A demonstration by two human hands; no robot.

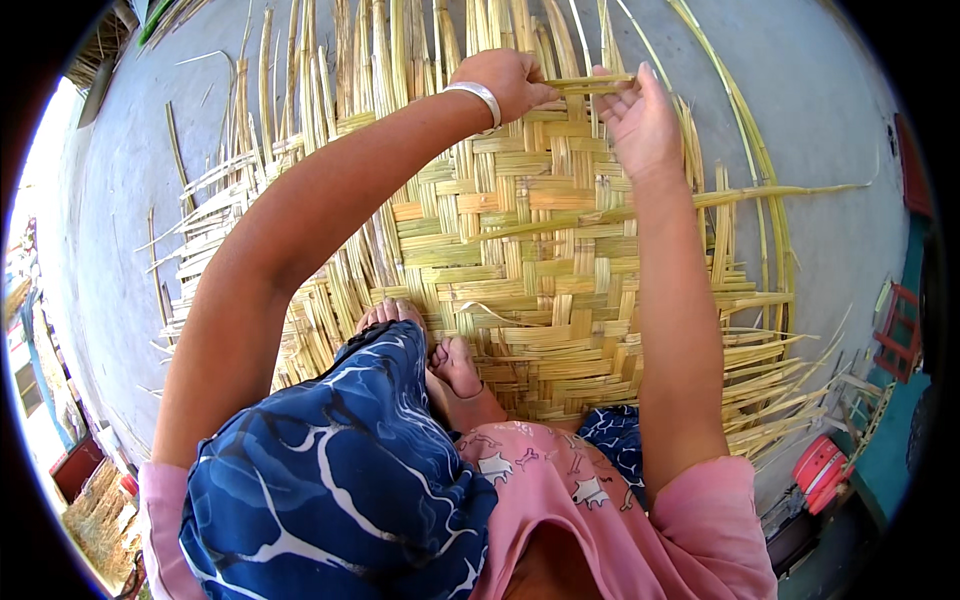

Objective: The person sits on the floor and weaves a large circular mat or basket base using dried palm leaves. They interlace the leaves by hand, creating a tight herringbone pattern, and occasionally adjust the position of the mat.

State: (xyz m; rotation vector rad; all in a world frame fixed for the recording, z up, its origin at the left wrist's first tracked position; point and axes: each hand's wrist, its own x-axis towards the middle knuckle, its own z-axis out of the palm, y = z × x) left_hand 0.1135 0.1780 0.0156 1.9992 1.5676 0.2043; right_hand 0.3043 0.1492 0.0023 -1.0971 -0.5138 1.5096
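A half-woven mat (480, 255) of flat yellow-green cane strips lies on the floor in front of me, my bare feet (455, 368) resting on it. At its far part, my left hand (503, 85) is closed on a short length of cane strip (582, 86) held crosswise over the upright strips. My right hand (643, 125), palm turned up, has the strip's other end between thumb and fingers. Below my hands, a long loose green strip (740, 195) lies slantwise across the weave and passes under my right forearm. A white bangle (478, 100) circles my left wrist.
Unwoven strip ends (350, 60) fan out at the far and left edges, others (760, 370) at the right. Long green strips (745, 110) curve over the grey floor (840, 130) at far right. A red chair-like frame (897, 330) and a red round object (820, 470) stand rightward.
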